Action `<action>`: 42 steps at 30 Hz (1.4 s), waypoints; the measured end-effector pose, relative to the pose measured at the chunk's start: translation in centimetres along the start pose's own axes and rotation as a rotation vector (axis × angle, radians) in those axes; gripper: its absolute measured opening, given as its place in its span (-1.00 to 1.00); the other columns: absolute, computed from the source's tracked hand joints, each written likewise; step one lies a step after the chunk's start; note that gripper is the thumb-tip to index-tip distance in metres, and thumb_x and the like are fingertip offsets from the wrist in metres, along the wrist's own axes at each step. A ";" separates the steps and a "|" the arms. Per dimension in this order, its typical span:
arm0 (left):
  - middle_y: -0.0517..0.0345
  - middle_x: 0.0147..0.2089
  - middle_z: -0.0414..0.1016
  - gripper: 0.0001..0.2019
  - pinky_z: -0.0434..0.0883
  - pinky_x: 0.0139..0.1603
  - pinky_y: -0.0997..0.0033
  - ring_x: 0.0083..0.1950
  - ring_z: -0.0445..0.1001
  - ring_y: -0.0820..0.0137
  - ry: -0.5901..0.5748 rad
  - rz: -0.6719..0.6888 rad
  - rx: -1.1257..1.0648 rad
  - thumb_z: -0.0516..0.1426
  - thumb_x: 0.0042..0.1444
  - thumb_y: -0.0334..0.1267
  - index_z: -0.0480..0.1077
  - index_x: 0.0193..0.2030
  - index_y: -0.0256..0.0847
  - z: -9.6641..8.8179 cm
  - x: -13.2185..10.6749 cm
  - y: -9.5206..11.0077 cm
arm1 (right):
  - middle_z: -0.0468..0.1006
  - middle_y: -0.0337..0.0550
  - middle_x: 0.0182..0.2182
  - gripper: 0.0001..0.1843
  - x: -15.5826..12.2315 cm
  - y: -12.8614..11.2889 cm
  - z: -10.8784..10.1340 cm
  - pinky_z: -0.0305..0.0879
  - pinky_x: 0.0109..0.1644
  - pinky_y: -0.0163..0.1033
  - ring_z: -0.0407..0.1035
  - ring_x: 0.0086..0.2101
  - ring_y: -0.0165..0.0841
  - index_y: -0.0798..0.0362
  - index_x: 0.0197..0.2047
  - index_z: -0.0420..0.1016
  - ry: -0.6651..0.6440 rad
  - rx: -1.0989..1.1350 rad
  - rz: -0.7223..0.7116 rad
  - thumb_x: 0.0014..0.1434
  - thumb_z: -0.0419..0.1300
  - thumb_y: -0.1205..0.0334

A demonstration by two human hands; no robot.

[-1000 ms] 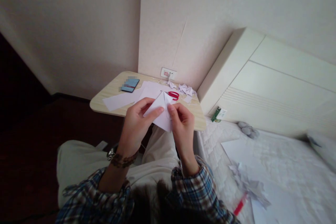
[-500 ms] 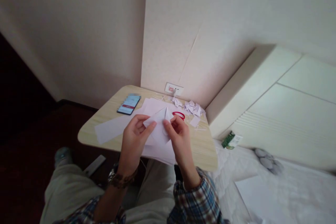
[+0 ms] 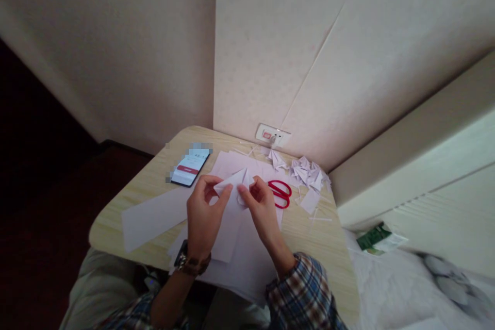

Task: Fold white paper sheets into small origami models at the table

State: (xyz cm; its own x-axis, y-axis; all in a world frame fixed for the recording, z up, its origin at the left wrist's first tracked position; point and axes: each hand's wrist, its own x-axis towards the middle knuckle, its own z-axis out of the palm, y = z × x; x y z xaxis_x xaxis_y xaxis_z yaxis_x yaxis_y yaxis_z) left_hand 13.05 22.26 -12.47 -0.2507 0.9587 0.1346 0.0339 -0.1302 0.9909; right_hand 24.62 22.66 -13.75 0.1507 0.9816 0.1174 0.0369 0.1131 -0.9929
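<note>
A small folded piece of white paper (image 3: 234, 181) is pinched between my two hands above the table. My left hand (image 3: 204, 212) grips its left corner, thumb in front and fingers behind. My right hand (image 3: 263, 207) holds the right side, the thumb pressing on the lower front. One point of the paper stands upward between the thumbs, with a crease running down from it. Under my hands lies a stack of white paper sheets (image 3: 247, 263). Just right of my right hand are red-handled scissors (image 3: 281, 201), their blades hidden.
A phone (image 3: 190, 166) with its screen lit and a paper strip (image 3: 154, 219) lie on the left of the wooden table (image 3: 110, 221). Folded paper pieces (image 3: 307, 172) and scraps sit at the back right, below a wall socket (image 3: 273, 135). A green-and-white packet (image 3: 377, 238) lies on the bed.
My view has moved nearer the table and shifted, so the scissors show more fully. The lower part of the paper now looks shorter between my thumbs. Both hands keep their hold.
</note>
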 end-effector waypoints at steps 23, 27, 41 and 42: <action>0.04 -0.18 0.52 -0.85 0.46 -0.08 0.35 -0.13 0.50 0.34 -0.192 0.666 0.453 0.16 0.11 -0.44 0.47 -0.19 -0.18 0.4 1.7 -3.9 | 0.18 -0.41 -0.59 -0.76 1.1 3.4 -0.5 0.03 -0.45 -0.34 0.09 -0.52 -0.47 0.03 -0.48 0.23 0.100 -0.030 0.175 0.06 0.19 0.12; 0.07 -0.15 0.53 -0.84 0.44 -0.05 0.34 -0.09 0.49 0.35 -0.278 0.532 0.353 0.12 0.16 -0.42 0.49 -0.19 -0.15 0.3 1.9 -3.6 | 0.16 -0.41 -0.59 -0.76 1.2 3.1 -0.6 0.02 -0.46 -0.34 0.09 -0.53 -0.48 0.02 -0.51 0.21 0.120 -0.059 0.143 0.07 0.19 0.16; 0.24 -0.20 0.39 -0.73 0.35 -0.09 0.49 -0.09 0.41 0.42 -0.378 -0.201 -0.127 0.29 -0.06 -0.30 0.33 -0.24 -0.16 0.6 2.3 -5.0 | 0.33 -0.32 -0.53 -0.82 1.0 3.3 -0.8 0.14 -0.35 -0.30 0.23 -0.45 -0.42 0.03 -0.44 0.34 0.020 -0.007 0.068 0.10 0.21 0.16; 0.25 -0.23 0.39 -0.75 0.34 -0.09 0.49 -0.11 0.42 0.43 -0.403 -0.231 -0.135 0.29 -0.06 -0.29 0.33 -0.25 -0.18 0.6 2.4 -5.0 | 0.33 -0.32 -0.54 -0.83 1.0 3.3 -0.8 0.14 -0.35 -0.30 0.23 -0.46 -0.41 0.03 -0.45 0.35 0.026 -0.010 0.060 0.09 0.22 0.16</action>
State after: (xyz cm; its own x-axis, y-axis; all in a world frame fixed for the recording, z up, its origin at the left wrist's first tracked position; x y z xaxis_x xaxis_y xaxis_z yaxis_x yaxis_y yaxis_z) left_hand 12.89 25.35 -17.11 0.1588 0.9846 -0.0729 -0.1109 0.0912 0.9896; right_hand 25.67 23.93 -16.90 0.1786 0.9822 0.0583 0.0365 0.0526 -0.9979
